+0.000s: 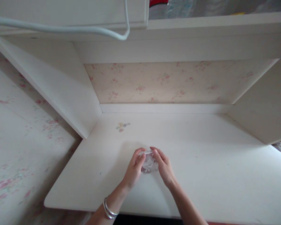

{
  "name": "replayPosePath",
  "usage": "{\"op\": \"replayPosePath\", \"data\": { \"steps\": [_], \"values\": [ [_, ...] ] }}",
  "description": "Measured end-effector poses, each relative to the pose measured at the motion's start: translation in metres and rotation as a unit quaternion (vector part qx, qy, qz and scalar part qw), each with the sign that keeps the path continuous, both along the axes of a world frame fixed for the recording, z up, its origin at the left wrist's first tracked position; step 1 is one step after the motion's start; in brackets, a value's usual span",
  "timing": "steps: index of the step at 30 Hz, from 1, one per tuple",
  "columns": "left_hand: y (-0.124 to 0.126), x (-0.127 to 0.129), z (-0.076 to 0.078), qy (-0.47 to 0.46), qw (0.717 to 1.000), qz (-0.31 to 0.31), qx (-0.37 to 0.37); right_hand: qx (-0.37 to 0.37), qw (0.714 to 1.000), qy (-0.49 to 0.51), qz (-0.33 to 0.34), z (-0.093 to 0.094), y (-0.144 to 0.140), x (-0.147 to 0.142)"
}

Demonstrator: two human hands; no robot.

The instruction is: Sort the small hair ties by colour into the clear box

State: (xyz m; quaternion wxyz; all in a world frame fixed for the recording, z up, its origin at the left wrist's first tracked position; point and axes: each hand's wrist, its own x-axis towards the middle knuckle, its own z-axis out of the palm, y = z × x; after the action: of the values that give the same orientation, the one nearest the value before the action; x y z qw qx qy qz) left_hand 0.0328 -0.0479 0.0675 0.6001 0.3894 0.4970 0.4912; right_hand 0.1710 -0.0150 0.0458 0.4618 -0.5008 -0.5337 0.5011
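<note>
A small clear plastic box (149,163) with pale bits inside rests on the white desk (201,162), near the middle front. My left hand (134,170) grips its left side, fingers curled over the top edge. My right hand (163,167) holds its right side the same way. Silver bangles circle my left wrist. A little cluster of small coloured rings (122,126) lies on the desk farther back and to the left, apart from both hands.
White side panels (61,90) wall in the desk left and right, with floral wallpaper (173,82) at the back. A shelf runs overhead, and a white cable (61,29) hangs across it. Floral wall to the far left.
</note>
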Motion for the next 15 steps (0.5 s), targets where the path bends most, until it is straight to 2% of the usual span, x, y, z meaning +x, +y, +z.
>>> {"op": "replayPosePath", "data": {
  "steps": [3, 9, 15],
  "values": [
    [0.001, 0.004, 0.0, 0.004, 1.0, 0.005, 0.01, -0.013, 1.0, 0.008, 0.005, -0.002, -0.001, 0.003],
    [0.001, 0.01, -0.003, -0.01, 0.999, -0.026, -0.017, 0.004, 1.0, -0.018, -0.015, -0.004, -0.005, 0.009],
    [0.002, 0.013, -0.006, 0.002, 0.999, -0.02, -0.025, 0.025, 0.998, -0.054, -0.022, -0.001, -0.006, 0.012]
  ]
}}
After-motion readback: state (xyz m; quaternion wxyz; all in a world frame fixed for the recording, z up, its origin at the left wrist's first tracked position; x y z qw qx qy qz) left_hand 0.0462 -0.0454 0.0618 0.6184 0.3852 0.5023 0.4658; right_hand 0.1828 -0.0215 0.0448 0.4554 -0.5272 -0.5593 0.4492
